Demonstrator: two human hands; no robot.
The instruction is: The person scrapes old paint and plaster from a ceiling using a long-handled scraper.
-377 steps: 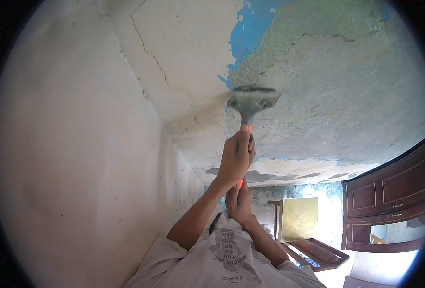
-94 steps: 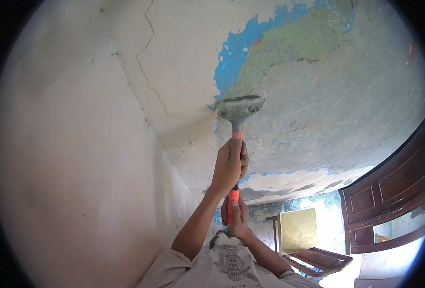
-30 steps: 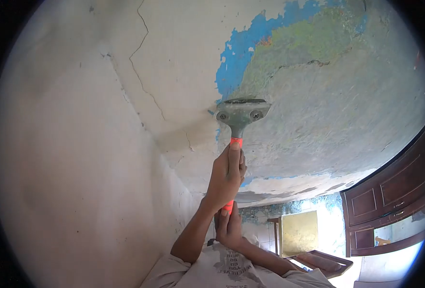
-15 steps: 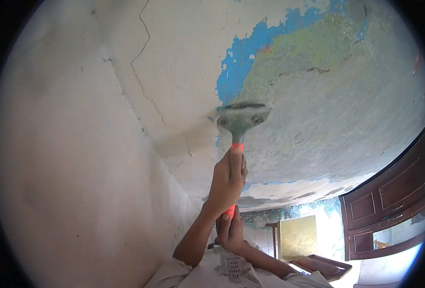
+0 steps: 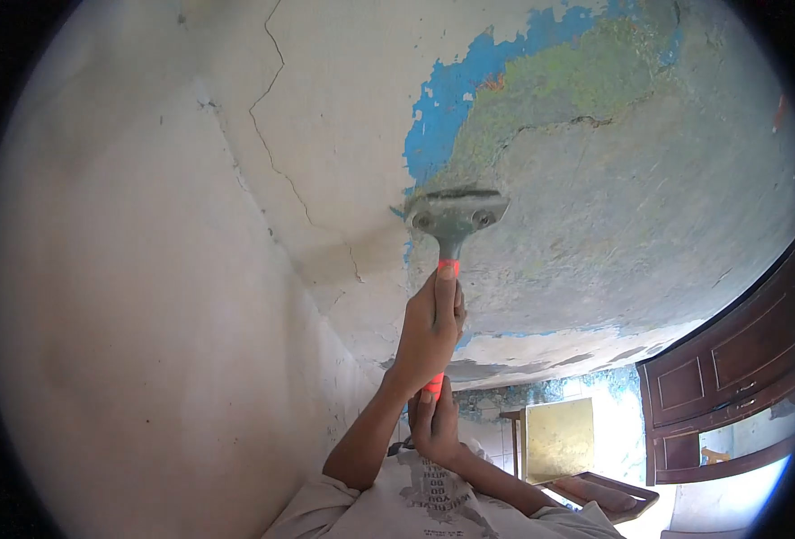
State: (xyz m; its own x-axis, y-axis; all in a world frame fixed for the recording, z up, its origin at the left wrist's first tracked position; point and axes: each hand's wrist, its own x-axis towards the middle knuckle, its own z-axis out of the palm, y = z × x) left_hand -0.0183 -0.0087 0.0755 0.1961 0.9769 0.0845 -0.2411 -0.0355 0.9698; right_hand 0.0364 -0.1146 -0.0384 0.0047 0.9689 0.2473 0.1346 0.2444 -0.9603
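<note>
Scraper (image 5: 456, 216): handle enclosed by left grip (image 5: 429, 328), right grip (image 5: 433, 422) closed below it. Risk: plaster (image 5: 595, 207) above may be gouged if tilted steeply.

Left side: plain white wall (image 5: 128, 314), scuffed and faintly stained, running from near to far. A thin crack (image 5: 271, 153) wanders down the white plaster just right of the corner seam. Far right: dark brown wooden cabinet (image 5: 730, 359), panelled doors, small metal handles. Left of it, well apart: a wooden chair (image 5: 555, 436) with a yellow seat, seen at an odd angle. Behind the chair: far wall (image 5: 613, 391), patchy blue and white, brightly lit.
</note>
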